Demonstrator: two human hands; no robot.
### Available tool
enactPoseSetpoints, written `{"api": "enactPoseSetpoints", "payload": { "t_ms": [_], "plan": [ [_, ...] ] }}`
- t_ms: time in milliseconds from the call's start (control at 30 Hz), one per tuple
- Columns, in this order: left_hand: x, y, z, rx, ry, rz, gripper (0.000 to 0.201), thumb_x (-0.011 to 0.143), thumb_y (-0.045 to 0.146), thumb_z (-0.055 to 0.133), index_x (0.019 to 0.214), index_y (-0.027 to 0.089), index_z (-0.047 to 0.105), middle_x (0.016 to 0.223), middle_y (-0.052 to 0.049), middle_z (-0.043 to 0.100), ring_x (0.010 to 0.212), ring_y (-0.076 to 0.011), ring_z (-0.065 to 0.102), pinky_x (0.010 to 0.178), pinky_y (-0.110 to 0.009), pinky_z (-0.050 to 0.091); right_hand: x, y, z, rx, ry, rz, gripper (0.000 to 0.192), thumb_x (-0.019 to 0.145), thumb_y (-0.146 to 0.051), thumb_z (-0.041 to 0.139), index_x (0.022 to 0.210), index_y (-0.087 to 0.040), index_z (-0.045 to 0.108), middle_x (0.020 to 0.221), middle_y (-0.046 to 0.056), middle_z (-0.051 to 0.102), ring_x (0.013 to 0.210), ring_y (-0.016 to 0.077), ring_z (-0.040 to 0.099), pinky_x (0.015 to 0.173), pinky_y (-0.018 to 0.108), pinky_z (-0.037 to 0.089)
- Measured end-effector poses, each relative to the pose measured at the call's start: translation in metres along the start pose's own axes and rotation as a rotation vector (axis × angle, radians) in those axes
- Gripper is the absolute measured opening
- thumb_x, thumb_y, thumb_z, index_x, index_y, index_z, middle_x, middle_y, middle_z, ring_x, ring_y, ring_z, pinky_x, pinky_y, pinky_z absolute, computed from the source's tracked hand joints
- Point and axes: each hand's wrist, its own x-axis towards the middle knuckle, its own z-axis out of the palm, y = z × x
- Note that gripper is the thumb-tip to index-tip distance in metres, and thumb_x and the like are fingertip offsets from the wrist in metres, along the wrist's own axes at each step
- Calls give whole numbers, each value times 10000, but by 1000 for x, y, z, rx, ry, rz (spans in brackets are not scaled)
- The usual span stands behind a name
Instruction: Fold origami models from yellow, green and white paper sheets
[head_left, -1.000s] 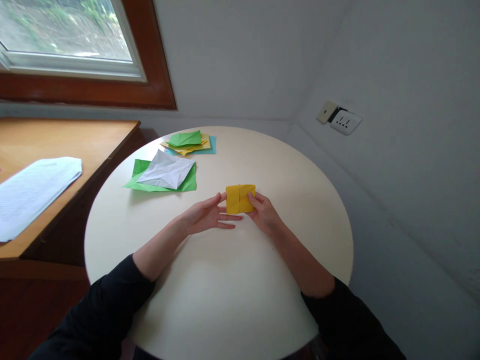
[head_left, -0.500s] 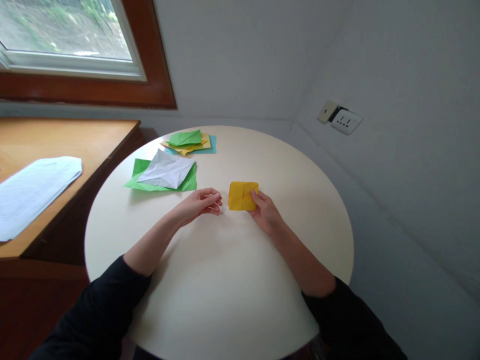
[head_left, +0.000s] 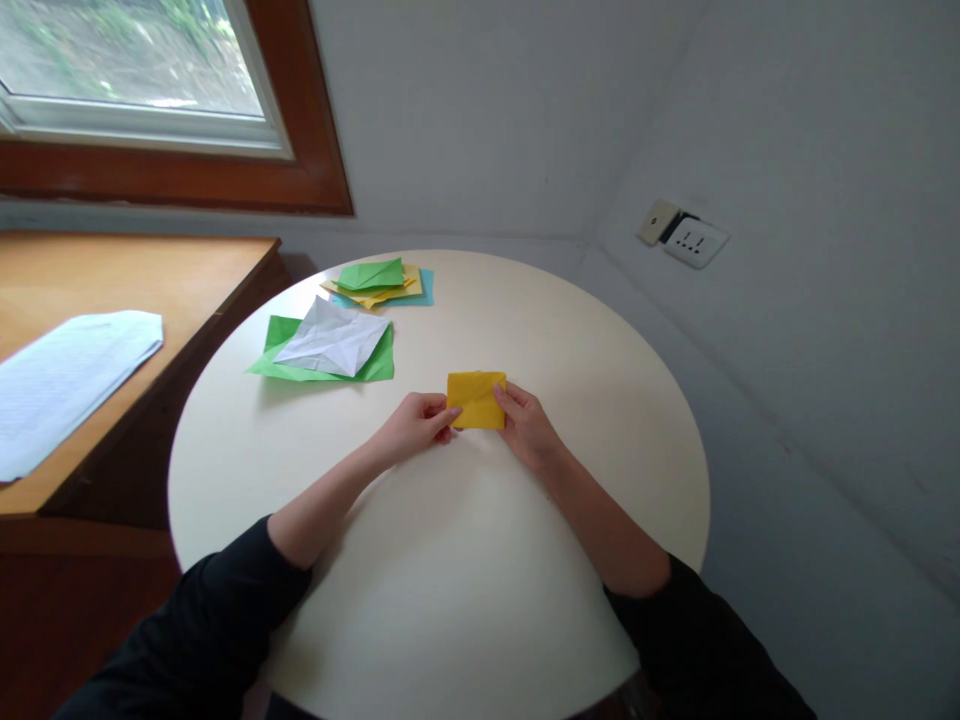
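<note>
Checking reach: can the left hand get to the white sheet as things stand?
Probably yes. The left hand grips the yellow paper and would need to let go. The white sheet lies up-left on green paper, and only bare table lies between.

- round cream table at centre
- wooden-framed window at 10 o'clock, daylight coming through
- wooden desk at 9 o'clock
- pale grey walls, wall socket at 2 o'clock

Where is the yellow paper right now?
The folded yellow paper is mid-table in the head view, pinched between the left hand and right hand, nearer than the green sheet.
</note>
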Motion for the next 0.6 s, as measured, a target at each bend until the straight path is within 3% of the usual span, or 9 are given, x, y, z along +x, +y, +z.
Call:
{"api": "enactPoseSetpoints", "payload": {
  "t_ms": [233,600],
  "plan": [
    [-1,3,0,25,-41,41,320,772,438,541,685,132,568,594,-3,552,520,-94,487,503,-212,376,2,-1,-4,-43,141,-15,349,597,-464,719,812,-193,671,848,42,675,811,192,588,725,334,479],
    [-2,3,0,-140,-220,-41,327,732,416,634,869,120,603,698,-48,628,585,-118,575,619,-280,486,3,1,-5,-89,165,-69,292,601,-457,712,738,-200,685,792,27,670,780,180,577,736,333,469]
  ]
}}
